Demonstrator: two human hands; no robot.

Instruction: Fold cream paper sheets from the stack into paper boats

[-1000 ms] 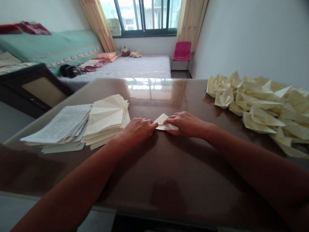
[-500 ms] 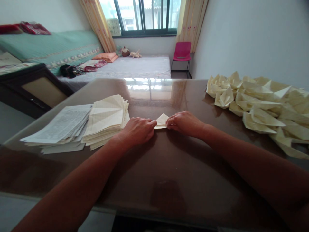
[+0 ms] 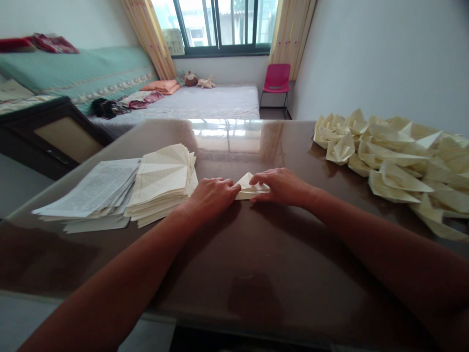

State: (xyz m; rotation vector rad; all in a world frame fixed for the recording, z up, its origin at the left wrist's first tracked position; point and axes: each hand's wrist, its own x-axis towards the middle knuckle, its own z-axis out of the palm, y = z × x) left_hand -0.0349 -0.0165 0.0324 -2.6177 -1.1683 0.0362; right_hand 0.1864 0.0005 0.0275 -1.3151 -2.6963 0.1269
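Note:
A small cream sheet of folded paper point(image 3: 245, 185) lies on the brown table, with a pointed peak at its far side and a flat strip along its near edge. My left hand point(image 3: 216, 195) is closed on its left end, thumb and fingertips pressed together there. Over the right end is my right hand point(image 3: 281, 187), its thumb and forefinger spread apart, the forefinger above the paper and the thumb by its near edge. Part of the paper is hidden behind the fingers of both hands.
Left of my hands stands a stack of creased cream sheets point(image 3: 161, 183), beside a pile of printed white sheets point(image 3: 90, 188). Many folded cream paper shapes point(image 3: 395, 156) are heaped at the right of the glossy table point(image 3: 220, 264). Beyond it are a bed point(image 3: 227, 100) and a pink chair point(image 3: 277, 78).
My right thumb and forefinger have spread from a pinch at the paper's right end, and the forefinger has moved left over it. More of the strip's right end shows. My left hand has shifted slightly right.

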